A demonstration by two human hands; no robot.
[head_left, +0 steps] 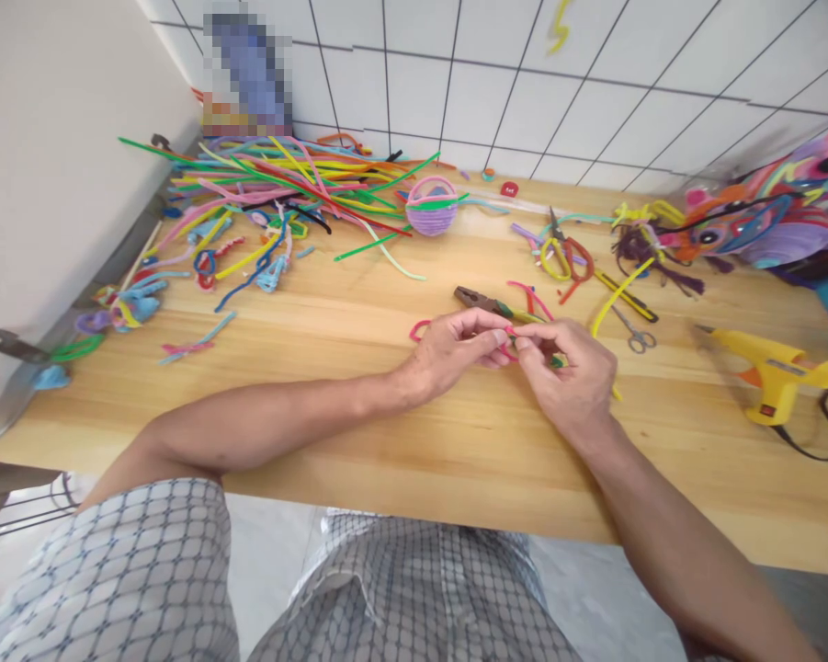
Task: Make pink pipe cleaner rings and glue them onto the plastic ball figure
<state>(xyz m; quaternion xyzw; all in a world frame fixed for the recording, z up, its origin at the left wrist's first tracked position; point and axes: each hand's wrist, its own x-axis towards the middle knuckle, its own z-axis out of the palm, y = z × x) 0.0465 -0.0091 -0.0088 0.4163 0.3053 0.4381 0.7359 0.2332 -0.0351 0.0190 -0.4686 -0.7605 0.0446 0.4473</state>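
Observation:
Both my hands meet over the middle of the wooden table, pinching a pink pipe cleaner (pixel 510 332) between their fingertips. My left hand (pixel 455 349) has thumb and forefinger closed on it, and a pink loop (pixel 419 330) shows beyond its knuckles. My right hand (pixel 571 372) grips the pipe cleaner from the other side, fingers curled. Just behind the hands lie pliers (pixel 481 300) with dark jaws, their handles partly covered by my fingers. Another bent pink piece (pixel 534 296) rests beside them. The exact shape between the fingertips is too small to make out.
A heap of colourful pipe cleaners (pixel 296 179) lies at the back left, near a purple woven basket (pixel 432 211). To the right are red-and-yellow scissors (pixel 566 257), a yellow cutter (pixel 627 296), small scissors (pixel 640 338) and a yellow glue gun (pixel 765 368) with a cord.

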